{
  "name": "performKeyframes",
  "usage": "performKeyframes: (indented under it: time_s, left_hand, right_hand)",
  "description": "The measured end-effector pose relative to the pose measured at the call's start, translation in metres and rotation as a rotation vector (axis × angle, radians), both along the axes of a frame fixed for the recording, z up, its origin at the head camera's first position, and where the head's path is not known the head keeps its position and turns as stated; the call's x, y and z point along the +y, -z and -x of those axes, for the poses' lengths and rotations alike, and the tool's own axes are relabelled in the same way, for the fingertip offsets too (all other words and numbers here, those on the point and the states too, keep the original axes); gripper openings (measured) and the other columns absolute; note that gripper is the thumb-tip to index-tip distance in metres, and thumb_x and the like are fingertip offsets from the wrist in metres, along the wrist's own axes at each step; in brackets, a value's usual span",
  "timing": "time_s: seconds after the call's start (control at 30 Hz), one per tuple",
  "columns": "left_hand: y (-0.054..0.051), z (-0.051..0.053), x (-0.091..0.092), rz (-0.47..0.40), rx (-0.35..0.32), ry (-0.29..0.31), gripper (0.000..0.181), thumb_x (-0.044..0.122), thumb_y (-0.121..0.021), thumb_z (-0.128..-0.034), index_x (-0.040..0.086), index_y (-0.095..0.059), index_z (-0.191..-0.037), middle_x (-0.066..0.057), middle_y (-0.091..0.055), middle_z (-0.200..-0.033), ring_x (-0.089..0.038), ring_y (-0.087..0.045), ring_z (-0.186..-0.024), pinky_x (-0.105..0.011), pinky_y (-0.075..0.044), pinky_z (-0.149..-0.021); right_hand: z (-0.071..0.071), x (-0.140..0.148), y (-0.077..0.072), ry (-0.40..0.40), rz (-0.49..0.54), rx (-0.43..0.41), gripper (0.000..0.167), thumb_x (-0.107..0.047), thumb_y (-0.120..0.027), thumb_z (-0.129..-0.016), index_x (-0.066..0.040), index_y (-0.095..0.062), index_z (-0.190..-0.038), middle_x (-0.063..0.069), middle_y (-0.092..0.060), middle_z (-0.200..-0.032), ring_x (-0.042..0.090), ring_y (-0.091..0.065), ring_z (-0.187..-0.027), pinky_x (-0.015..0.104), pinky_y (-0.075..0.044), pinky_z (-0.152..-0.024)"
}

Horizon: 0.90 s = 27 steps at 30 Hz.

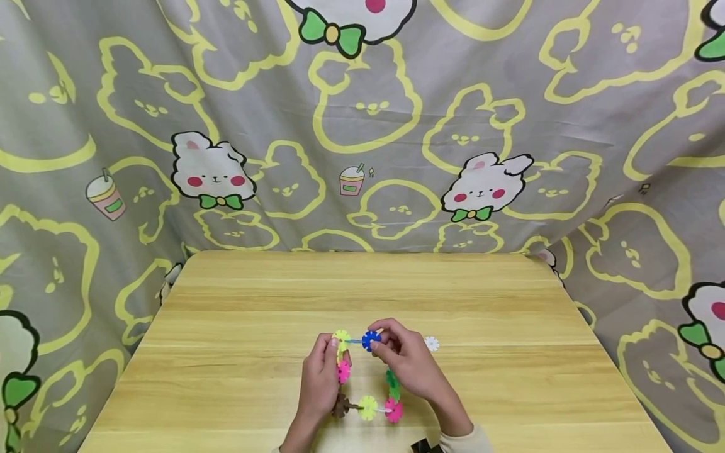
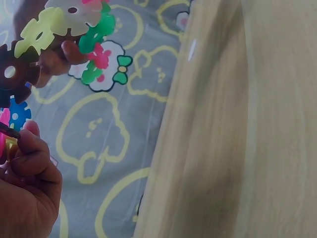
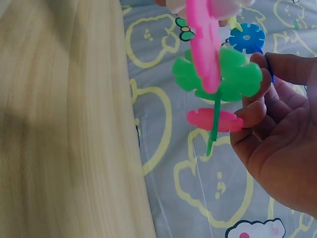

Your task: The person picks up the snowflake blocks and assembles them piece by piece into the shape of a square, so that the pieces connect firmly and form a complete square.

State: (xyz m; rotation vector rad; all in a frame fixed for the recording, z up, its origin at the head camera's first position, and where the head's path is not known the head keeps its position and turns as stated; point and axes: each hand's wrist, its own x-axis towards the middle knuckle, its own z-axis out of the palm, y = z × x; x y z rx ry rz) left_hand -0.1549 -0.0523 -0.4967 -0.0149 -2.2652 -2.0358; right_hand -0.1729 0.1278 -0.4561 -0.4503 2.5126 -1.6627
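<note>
A chain of notched plastic snowflake discs hangs between my hands above the table. In the head view my left hand (image 1: 325,377) grips the chain by a yellow disc (image 1: 342,340), beside a pink disc (image 1: 343,372). My right hand (image 1: 409,355) pinches a dark blue disc (image 1: 370,341) between thumb and fingers. A lighter blue disc, edge-on there, joins the yellow one to the dark blue one; its face (image 3: 247,37) shows in the right wrist view. Brown (image 1: 341,406), yellow (image 1: 367,408), pink (image 1: 393,410) and green (image 1: 393,384) discs make up the lower part. My right palm hides part of the chain.
One loose white disc (image 1: 432,343) lies on the wooden table (image 1: 226,352), just right of my right hand. A black object (image 1: 423,446) shows at the bottom edge near the right sleeve. A patterned grey curtain (image 1: 374,207) stands behind and beside the table.
</note>
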Motion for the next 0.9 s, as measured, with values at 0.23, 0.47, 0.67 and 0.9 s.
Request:
performKeyframes:
  time_s: [0.23,0.47,0.67,0.9]
  left_hand:
    - [0.002,0.0,0.002,0.016,0.013,-0.015,0.024,0.023,-0.039,-0.1055,0.009,-0.057,-0.096,-0.002,-0.054,-0.065,-0.005,-0.043,-0.048,-0.021,-0.039,-0.044]
    - [0.002,-0.001,0.005,0.033,0.017,-0.023,0.025,0.025,-0.04,-0.1054,0.009,-0.056,-0.095,-0.002,-0.054,-0.064,-0.004,-0.044,-0.048,-0.022,-0.04,-0.043]
    - [0.004,0.0,0.004,0.059,0.007,-0.022,0.027,0.027,-0.038,-0.1058,0.009,-0.055,-0.096,0.001,-0.054,-0.065,-0.005,-0.044,-0.048,-0.022,-0.041,-0.044]
    - [0.003,0.002,-0.002,0.044,0.034,0.038,0.024,0.025,-0.036,-0.1064,0.011,-0.055,-0.101,-0.005,-0.059,-0.072,-0.005,-0.048,-0.051,-0.023,-0.044,-0.047]
  right_hand:
    - [0.001,-0.004,0.001,0.031,-0.006,-0.012,0.018,-0.018,-0.065,-0.093,-0.018,-0.065,-0.111,-0.003,-0.063,-0.079,0.006,-0.052,-0.061,0.019,-0.044,-0.054]
    - [0.0,-0.011,0.004,0.108,0.015,0.0,0.017,-0.01,-0.069,-0.089,-0.012,-0.067,-0.106,0.001,-0.064,-0.075,0.012,-0.057,-0.063,0.019,-0.046,-0.054]
    - [0.0,-0.013,0.006,0.133,-0.012,0.033,0.017,-0.01,-0.07,-0.088,-0.012,-0.068,-0.105,-0.001,-0.065,-0.075,0.007,-0.057,-0.064,0.02,-0.047,-0.055]
    - [0.0,-0.013,0.006,0.138,-0.032,0.056,0.021,-0.014,-0.07,-0.088,-0.017,-0.069,-0.109,-0.004,-0.066,-0.075,0.014,-0.06,-0.065,0.02,-0.048,-0.056]
